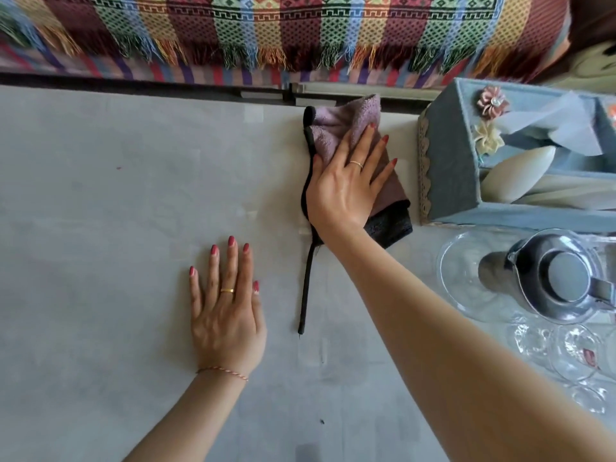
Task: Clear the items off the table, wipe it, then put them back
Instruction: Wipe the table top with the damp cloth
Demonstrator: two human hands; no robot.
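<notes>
My right hand (346, 185) lies flat with straight fingers on a folded mauve cloth with black trim (336, 125), pressing it onto the pale grey table (100, 195) near its far edge. A black strap of the cloth (306, 288) trails toward me. My left hand (226, 308) rests flat on the tabletop, fingers spread, holding nothing. At the right stand a blue fabric tissue box (450, 155) with fabric flowers, a metal jug (560, 278) on a glass plate (463, 278), and several glass cups (573, 355).
A sofa with a colourful woven fringed throw (300, 31) runs along the table's far side. White cloth petals (520, 171) lie in the box's open compartment. A small dark speck (321, 421) sits on the table near me.
</notes>
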